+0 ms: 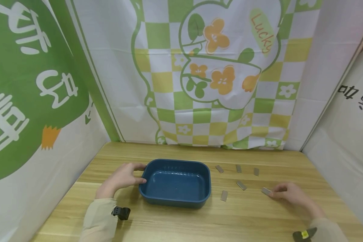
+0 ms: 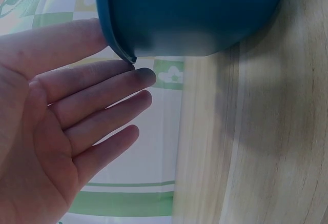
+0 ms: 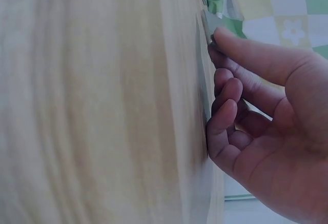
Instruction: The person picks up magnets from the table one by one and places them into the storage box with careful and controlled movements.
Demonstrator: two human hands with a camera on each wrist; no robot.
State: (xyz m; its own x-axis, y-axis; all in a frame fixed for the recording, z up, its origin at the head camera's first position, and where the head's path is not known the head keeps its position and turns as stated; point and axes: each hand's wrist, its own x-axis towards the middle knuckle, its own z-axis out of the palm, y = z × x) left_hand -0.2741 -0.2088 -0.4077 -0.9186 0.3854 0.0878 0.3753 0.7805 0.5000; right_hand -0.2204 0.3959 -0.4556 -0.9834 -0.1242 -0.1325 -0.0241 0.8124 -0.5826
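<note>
Resting on the desk [image 1: 181, 222], a grey strip [image 1: 266, 191] is pinched by the right hand [image 1: 290, 195]; the blue basin [image 1: 176, 183] is touched by the left hand's [image 1: 121, 178] straight fingers [image 2: 102, 93].

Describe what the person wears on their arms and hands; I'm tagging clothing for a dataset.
Both arms wear light beige long sleeves: the left sleeve and the right sleeve. The left hand and right hand are bare. A small black device sits at the left cuff; a dark one with a yellow spot at the right.

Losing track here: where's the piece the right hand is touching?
In the head view, the metal piece lies on the table's right, at the right hand's fingertips.
</note>
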